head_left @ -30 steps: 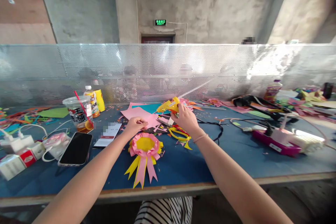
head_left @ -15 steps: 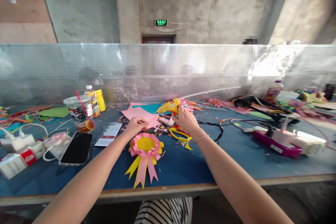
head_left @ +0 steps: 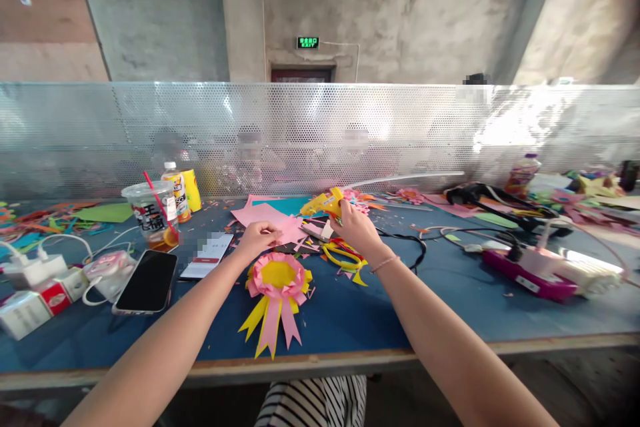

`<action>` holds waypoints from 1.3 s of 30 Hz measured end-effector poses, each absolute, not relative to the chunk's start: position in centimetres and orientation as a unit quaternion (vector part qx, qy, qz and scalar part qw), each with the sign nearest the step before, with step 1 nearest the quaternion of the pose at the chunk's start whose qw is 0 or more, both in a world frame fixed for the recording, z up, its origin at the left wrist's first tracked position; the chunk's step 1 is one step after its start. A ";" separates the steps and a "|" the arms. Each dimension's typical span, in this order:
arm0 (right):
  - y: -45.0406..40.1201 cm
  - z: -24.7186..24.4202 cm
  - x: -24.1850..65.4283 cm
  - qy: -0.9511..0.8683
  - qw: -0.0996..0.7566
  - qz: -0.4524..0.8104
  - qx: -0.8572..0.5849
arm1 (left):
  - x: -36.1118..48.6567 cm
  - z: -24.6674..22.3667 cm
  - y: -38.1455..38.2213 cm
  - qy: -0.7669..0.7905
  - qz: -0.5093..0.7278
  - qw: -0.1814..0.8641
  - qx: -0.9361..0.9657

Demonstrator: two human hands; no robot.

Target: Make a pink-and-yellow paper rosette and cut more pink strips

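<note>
A yellow hot glue gun (head_left: 320,203) is gripped in my right hand (head_left: 356,230), its nozzle pointing left over sheets of coloured paper. My left hand (head_left: 259,240) is closed in a pinch beside the pink paper (head_left: 260,213); whatever lies between its fingertips is too small to make out. Just below that hand, a pink and yellow paper rosette (head_left: 278,274) lies flat on the blue table (head_left: 350,327), with its ribbon tails toward me. Scissors (head_left: 320,230) and a loop of yellow paper strips (head_left: 343,257) sit beneath my right hand.
On the left are a black phone (head_left: 147,282), a second phone with a lit screen (head_left: 209,257), a plastic cup (head_left: 153,220), a bottle (head_left: 175,190) and chargers (head_left: 35,273). A purple power strip (head_left: 530,277) and cables lie right. A perforated metal screen (head_left: 310,120) stands behind.
Almost nothing differs. Both hands stay nearly in place, with the glue gun still held in the right one.
</note>
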State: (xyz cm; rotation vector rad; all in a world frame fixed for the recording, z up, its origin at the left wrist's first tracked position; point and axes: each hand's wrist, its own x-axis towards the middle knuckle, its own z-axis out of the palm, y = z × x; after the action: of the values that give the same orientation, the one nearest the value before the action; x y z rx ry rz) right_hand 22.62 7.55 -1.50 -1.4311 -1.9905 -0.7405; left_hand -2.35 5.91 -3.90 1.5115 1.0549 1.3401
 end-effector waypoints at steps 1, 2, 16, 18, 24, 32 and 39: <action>7.5 -1.4 22.6 -0.745 0.283 -0.277 -0.537 | -2.4 -3.9 5.9 0.422 0.535 0.419 0.600; 7.4 -1.4 22.6 -0.745 0.279 -0.278 -0.538 | -2.4 -3.8 5.9 0.422 0.535 0.419 0.600; 7.6 -1.2 23.1 -0.744 0.299 -0.259 -0.538 | -2.6 -3.8 6.1 0.431 0.540 0.399 0.604; 7.6 -1.2 23.2 -0.746 0.298 -0.259 -0.537 | -2.6 -3.8 6.1 0.430 0.542 0.399 0.601; 7.7 -1.5 23.1 -0.735 0.292 -0.236 -0.564 | -2.7 -3.9 6.4 0.427 0.550 0.406 0.592; 10.2 -2.1 28.7 -0.632 0.292 -0.098 -0.711 | -3.0 -4.3 6.7 0.413 0.570 0.389 0.594; 12.3 -4.7 35.3 -0.469 0.318 0.011 -0.824 | -3.2 -4.4 7.4 0.437 0.587 0.342 0.589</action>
State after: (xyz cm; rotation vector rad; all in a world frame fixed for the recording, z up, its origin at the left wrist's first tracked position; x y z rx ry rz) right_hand 35.29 12.25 -4.66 -2.1670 -1.2334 0.0299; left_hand -3.24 7.38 -4.45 1.5317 1.1374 1.5271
